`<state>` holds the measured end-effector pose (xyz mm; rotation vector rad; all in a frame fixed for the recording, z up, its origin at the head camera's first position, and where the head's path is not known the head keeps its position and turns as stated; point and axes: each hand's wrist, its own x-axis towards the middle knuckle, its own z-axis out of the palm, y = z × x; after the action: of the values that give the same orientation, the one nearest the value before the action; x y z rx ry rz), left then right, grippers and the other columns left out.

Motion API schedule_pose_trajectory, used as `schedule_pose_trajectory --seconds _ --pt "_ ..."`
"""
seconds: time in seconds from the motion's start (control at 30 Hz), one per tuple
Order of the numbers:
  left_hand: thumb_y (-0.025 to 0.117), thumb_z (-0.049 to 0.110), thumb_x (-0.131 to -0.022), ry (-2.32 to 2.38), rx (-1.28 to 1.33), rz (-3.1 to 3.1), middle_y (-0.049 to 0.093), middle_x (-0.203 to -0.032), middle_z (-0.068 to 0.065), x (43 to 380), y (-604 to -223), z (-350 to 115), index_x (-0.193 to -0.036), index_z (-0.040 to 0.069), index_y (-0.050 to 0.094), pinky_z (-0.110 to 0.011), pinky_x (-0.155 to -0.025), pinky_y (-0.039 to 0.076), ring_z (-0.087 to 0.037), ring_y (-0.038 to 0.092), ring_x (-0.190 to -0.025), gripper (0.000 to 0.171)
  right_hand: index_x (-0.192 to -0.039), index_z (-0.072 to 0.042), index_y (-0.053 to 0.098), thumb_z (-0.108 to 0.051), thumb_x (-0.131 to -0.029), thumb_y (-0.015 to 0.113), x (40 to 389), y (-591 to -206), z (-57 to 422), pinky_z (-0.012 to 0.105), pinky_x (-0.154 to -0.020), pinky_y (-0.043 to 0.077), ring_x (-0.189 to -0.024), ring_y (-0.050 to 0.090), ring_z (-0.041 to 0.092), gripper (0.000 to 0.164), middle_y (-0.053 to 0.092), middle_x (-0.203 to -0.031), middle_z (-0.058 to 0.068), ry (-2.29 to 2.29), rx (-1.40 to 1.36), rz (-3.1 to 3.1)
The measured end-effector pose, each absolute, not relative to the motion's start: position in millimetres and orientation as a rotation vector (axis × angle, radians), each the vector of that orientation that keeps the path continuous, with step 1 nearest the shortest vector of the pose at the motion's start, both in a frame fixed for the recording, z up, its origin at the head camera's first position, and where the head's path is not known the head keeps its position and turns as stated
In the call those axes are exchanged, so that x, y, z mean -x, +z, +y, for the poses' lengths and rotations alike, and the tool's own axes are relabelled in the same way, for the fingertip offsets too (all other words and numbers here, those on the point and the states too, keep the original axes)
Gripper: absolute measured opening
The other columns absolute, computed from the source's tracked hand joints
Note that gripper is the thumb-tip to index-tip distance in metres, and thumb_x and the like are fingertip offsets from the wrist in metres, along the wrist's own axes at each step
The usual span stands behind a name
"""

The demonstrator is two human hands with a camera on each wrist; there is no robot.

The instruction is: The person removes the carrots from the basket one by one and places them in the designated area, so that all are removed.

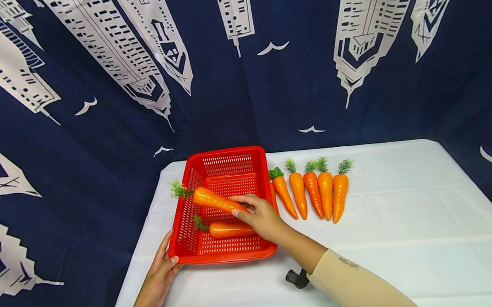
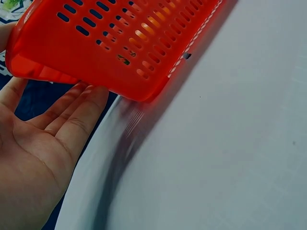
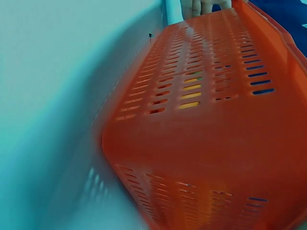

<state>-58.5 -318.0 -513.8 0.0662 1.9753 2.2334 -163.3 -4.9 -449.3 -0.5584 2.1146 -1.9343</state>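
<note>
My right hand pinches an orange carrot near its narrow end, over the red plastic basket. The carrot's leafy green top pokes out past the basket's left rim. Below it, a second carrot lies in the basket, its tip hidden behind the right hand. At the near left corner my left hand grips the basket rim; in the left wrist view its fingers reach under the rim. The right wrist view catches the basket's slotted wall, but not the right hand itself.
Several carrots lie in a row on the white table, just right of the basket. One at the row's left end is partly hidden by the basket. A black object sits beside the right forearm. A dark blue printed cloth hangs behind.
</note>
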Motion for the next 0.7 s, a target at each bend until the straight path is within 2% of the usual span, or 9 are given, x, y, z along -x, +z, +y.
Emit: schedule_pose_trajectory --seconds 0.47,0.7 --pt "0.041 0.008 -0.105 2.22 -0.053 2.003 0.027 -0.159 0.003 57.7 -512.0 -315.3 -0.164 0.028 0.011 -0.023 -0.103 0.049 -0.004 0.055 -0.13 0.069 -0.137 -0.013 0.062 -0.016 -0.097 0.068 163.6 -447.4 24.4 0.018 -0.093 0.054 -0.118 0.062 0.021 0.041 0.059 -0.136 0.012 -2.076 0.41 2.034" --pt "0.041 0.008 -0.106 2.227 -0.071 1.993 0.025 -0.161 0.002 57.3 -512.1 -315.4 -0.164 0.029 0.01 -0.022 -0.103 0.049 -0.004 0.055 -0.13 0.068 -0.138 -0.015 0.061 -0.021 -0.098 0.068 164.2 -449.3 42.2 0.018 -0.093 0.054 -0.119 0.061 0.021 0.041 0.06 -0.138 0.011 -2.111 0.324 2.047"
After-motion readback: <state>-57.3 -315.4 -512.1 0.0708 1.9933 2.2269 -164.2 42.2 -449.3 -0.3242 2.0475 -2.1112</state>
